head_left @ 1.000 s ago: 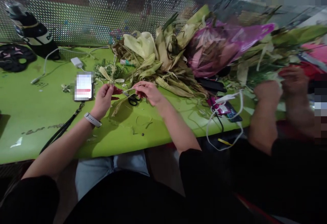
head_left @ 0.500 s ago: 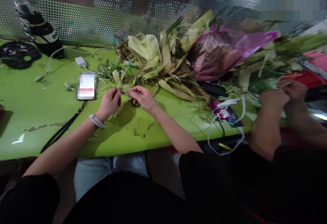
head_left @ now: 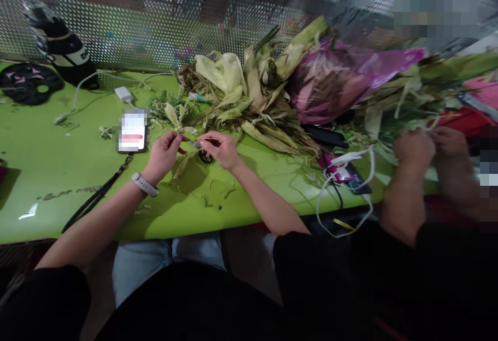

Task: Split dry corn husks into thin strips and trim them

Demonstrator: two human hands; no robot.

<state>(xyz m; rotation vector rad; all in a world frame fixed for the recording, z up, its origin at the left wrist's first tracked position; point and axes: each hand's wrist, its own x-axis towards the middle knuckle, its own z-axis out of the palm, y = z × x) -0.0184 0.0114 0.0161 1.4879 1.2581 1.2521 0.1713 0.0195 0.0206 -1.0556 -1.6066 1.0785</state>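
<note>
My left hand [head_left: 165, 150], with a pale wristband above it, is closed in a pinch on a small tied bundle of corn husk [head_left: 177, 121]. Pale husk ends spread out above the fingertips. Close by on its right, my right hand [head_left: 221, 149] has its fingertips pressed together on a thin pale husk strip [head_left: 208, 139]. Black-handled scissors [head_left: 205, 157] lie at or just under the right fingers; whether they touch the hand I cannot tell. A dry husk piece [head_left: 182, 166] hangs or lies below the hands, on the green table [head_left: 163, 216].
Behind my hands is a large heap of corn husks [head_left: 257, 97] beside a pink plastic bag [head_left: 327, 86]. A phone [head_left: 132, 131] lies left. A dark bottle [head_left: 62, 45] stands at the back left. White cable [head_left: 319, 214] and a co-worker's hands [head_left: 431, 146] are on the right.
My left hand and the husk bundle have shifted slightly left and down. The gap between my hands is a little wider. At right, the co-worker's hands have moved slightly.
</note>
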